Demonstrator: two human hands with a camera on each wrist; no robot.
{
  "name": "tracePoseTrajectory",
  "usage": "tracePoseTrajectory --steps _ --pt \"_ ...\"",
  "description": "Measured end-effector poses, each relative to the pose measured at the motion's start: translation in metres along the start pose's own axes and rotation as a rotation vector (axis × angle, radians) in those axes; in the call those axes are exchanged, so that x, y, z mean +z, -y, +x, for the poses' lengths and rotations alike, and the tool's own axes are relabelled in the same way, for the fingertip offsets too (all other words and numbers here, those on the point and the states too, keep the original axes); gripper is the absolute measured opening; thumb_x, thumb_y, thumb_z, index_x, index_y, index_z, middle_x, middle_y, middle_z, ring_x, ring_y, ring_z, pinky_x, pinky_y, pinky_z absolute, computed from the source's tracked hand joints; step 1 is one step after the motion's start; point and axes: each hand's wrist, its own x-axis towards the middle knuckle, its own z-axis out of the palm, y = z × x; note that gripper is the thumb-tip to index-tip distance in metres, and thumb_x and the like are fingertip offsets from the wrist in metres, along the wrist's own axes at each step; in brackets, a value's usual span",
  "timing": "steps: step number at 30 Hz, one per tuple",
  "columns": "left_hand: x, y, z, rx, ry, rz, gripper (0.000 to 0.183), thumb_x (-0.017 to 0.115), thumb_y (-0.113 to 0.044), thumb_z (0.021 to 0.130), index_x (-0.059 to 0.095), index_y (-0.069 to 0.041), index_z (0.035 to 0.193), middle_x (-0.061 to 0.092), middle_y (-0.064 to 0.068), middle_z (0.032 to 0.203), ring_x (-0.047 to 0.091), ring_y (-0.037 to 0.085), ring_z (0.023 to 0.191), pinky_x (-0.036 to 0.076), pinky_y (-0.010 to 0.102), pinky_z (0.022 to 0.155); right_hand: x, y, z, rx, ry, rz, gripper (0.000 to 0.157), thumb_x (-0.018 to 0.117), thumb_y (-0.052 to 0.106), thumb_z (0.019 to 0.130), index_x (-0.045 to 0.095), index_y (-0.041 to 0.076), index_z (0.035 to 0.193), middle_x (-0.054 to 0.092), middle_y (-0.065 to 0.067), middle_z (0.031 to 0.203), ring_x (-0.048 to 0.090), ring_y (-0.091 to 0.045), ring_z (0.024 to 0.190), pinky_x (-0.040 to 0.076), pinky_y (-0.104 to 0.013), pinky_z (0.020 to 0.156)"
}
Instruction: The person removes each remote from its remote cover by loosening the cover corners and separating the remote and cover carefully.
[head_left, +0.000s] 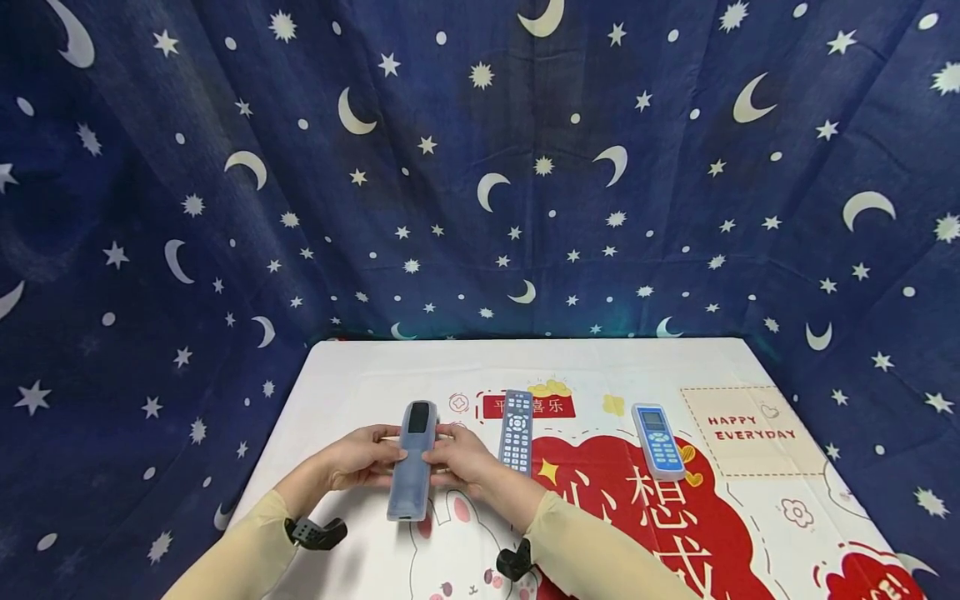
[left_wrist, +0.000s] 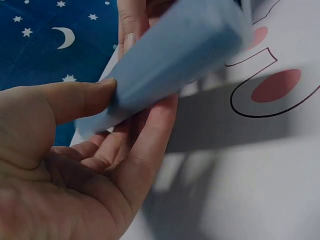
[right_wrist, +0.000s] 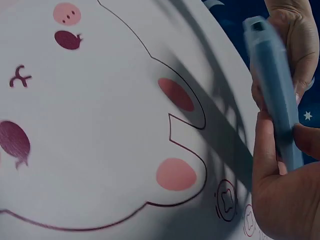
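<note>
Both hands hold a blue-grey remote control (head_left: 409, 487) in a translucent cover, one hand at each long side. It has a dark glossy panel at its far end. My left hand (head_left: 362, 458) pinches it with the thumb on top and fingers beneath. From the other side my right hand (head_left: 467, 457) grips it the same way. In the left wrist view the remote control (left_wrist: 170, 55) is tilted above the white tabletop, casting a shadow. The right wrist view shows the remote control (right_wrist: 275, 85) nearly edge-on between both hands.
Right of the hands lies a long grey remote control (head_left: 516, 429) with many buttons, partly behind the right hand. Farther right is a blue and white remote control (head_left: 660, 442) with a small screen. A printed white cloth (head_left: 360, 367) covers the table; a dark blue star-patterned curtain (head_left: 480, 233) hangs behind.
</note>
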Motion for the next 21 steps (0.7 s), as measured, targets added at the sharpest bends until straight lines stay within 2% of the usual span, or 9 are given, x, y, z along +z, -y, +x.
tracePoseTrajectory --steps 4,8,13,21 --pt "0.002 -0.003 0.004 0.059 -0.056 0.036 0.075 0.069 -0.003 0.095 0.023 0.005 0.154 0.060 0.018 0.122 0.067 0.020 0.093 0.061 0.040 0.077 -0.001 0.005 0.003 -0.075 -0.015 -0.062 0.066 0.071 -0.003 0.089 0.044 -0.001 0.149 0.065 -0.014 0.111 0.071 -0.023 0.087 0.062 -0.039 0.072" --pt "0.002 -0.004 0.009 0.140 -0.114 0.082 0.075 0.069 -0.003 0.095 0.024 0.003 0.154 0.055 0.023 0.130 0.066 0.024 0.099 0.060 0.044 0.079 -0.002 0.009 0.008 -0.164 -0.029 -0.117 0.066 0.071 -0.005 0.087 0.045 -0.002 0.148 0.064 -0.015 0.107 0.070 -0.021 0.082 0.062 -0.045 0.075" --pt "0.004 -0.005 0.015 0.210 -0.180 0.118 0.072 0.069 -0.004 0.095 0.029 -0.002 0.155 0.054 0.023 0.134 0.066 0.026 0.102 0.059 0.047 0.083 -0.004 0.013 0.014 -0.239 -0.047 -0.154 0.064 0.069 -0.006 0.088 0.046 -0.003 0.147 0.064 -0.016 0.105 0.069 -0.020 0.084 0.061 -0.041 0.075" --pt "0.007 -0.009 0.021 0.297 -0.231 0.129 0.069 0.066 0.002 0.094 0.030 -0.004 0.153 0.052 0.023 0.136 0.066 0.025 0.105 0.059 0.046 0.086 -0.002 0.023 0.014 -0.303 -0.082 -0.221 0.054 0.068 -0.006 0.091 0.050 0.002 0.142 0.062 -0.015 0.114 0.069 -0.024 0.095 0.060 -0.041 0.080"
